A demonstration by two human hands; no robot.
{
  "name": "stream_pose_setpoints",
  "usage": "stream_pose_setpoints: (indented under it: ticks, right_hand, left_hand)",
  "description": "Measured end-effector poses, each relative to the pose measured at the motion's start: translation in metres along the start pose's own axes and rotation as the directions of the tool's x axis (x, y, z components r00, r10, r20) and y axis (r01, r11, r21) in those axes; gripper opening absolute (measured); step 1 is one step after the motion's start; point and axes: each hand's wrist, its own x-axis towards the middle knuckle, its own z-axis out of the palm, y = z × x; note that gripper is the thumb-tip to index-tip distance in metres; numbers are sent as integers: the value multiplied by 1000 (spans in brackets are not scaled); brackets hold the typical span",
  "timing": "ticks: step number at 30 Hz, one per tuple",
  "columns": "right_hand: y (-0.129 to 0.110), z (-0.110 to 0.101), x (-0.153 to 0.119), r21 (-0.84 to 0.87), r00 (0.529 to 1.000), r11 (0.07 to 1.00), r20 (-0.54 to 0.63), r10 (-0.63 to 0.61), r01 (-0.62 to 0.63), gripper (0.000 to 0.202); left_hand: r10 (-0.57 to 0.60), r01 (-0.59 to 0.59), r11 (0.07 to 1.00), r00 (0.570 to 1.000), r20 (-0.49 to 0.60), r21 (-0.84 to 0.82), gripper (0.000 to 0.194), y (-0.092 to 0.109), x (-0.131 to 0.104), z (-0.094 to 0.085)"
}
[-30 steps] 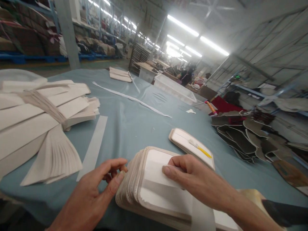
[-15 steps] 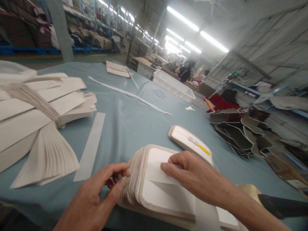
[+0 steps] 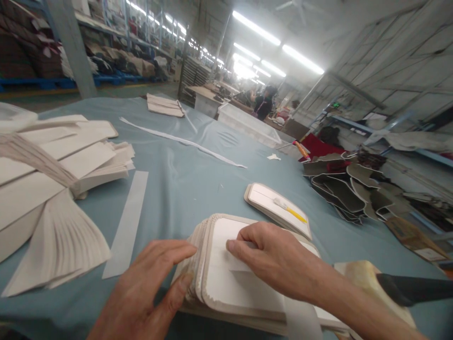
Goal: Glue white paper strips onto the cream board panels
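A stack of rounded, cream-edged panels (image 3: 247,295) lies in front of me, its top panel faced in white. My right hand (image 3: 269,250) is closed over that white face, thumb and fingers pinched on a thin pale piece mostly hidden by the hand. At the stack's left edge is my left hand (image 3: 152,283), fingers stretched and thumb apart, fingertips at the panel edges. A translucent white strip (image 3: 302,318) hangs over the near side below my right forearm. Behind the stack, a smaller pile of panels (image 3: 260,194) carries a yellow-handled brush (image 3: 290,211).
Bundled cream pieces (image 3: 38,165) lie at left beside a pale flat strip (image 3: 127,226). A black-handled tool with a yellowish head (image 3: 364,278) sits at right. Dark cut pieces (image 3: 339,193) are heaped beyond. A long white band (image 3: 184,140) crosses the blue-green table cover (image 3: 198,174).
The view has shifted slightly. My left hand's fingers have straightened and come against the stack's edge. My right hand stays pinched over the top panel, slightly farther left.
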Motion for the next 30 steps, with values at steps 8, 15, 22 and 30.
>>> stream_pose_setpoints:
  ticks: [8,15,22,30]
  right_hand:
    - [1,3,-4,-81,998,996,-59,-34,29,35]
    - [8,0,-6,-51,996,997,-66,-64,61,34]
    - [41,-12,-18,93,1000,996,11,16,-17,35]
    - [104,-16,-33,227,999,972,17,51,-53,33]
  left_hand:
    - [390,-393,917,919,52,67,27,11,16,5]
    - [431,-453,874,890,149,176,39,7,15,8]
    - [425,-455,867,888,174,202,40,5,13,10]
    - [450,-477,859,877,169,189,45,5,13,13]
